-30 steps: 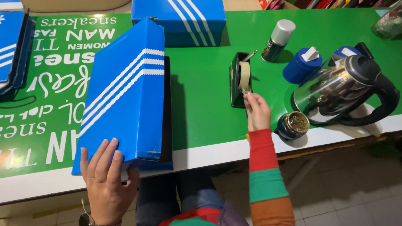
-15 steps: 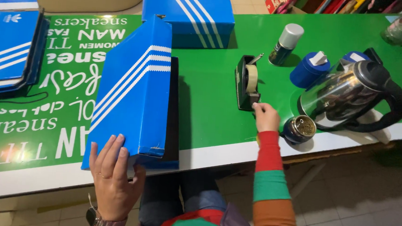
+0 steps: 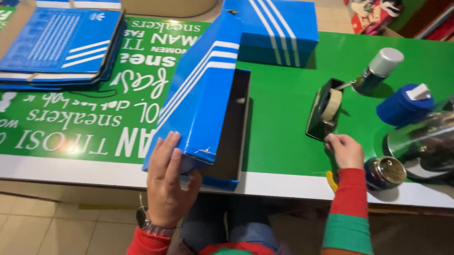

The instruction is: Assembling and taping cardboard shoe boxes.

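Left hand fingers clamped on blue shoebox lid, right hand fingers pinching tape dispenser, kettle beside

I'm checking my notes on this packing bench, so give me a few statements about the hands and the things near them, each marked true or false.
1. The left hand holds the near end of the raised blue box lid. True.
2. The right hand is at the black tape dispenser. True.
3. The shoe box under the lid has a shoe in it. False: its dark inside shows no shoe.
4. The flat blue boxes lie stacked at the right end of the table. False: they lie at the left end.
5. The small round jar stands beside the right hand. True.
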